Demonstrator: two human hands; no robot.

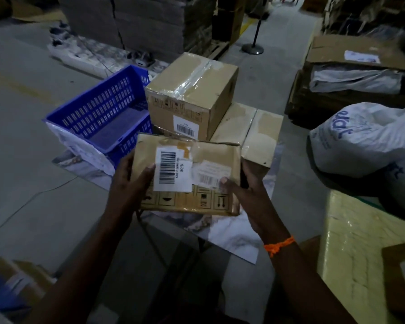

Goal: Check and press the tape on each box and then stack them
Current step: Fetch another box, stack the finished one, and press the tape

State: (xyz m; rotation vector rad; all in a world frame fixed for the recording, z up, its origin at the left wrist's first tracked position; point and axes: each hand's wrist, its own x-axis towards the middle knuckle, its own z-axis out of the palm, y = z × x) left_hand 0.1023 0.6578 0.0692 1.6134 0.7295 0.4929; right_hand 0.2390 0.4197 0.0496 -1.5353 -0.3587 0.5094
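Small box [220, 152] is up in the air, held w/ both hands. L hand [133, 176] grips its left edge, R hand [246, 190] its right. Thumbs press flat on top by the sticker [171, 169]; other fingers curl under, mostly hidden. Behind it, a big box [192, 99] w/ shiny tape [198, 74] sits on a flat box [250, 127], next to a blue basket [98, 113].

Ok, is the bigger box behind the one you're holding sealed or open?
Shut. The bigger box has its top flaps closed, with clear tape running along the seam. The tape looks wrinkled.
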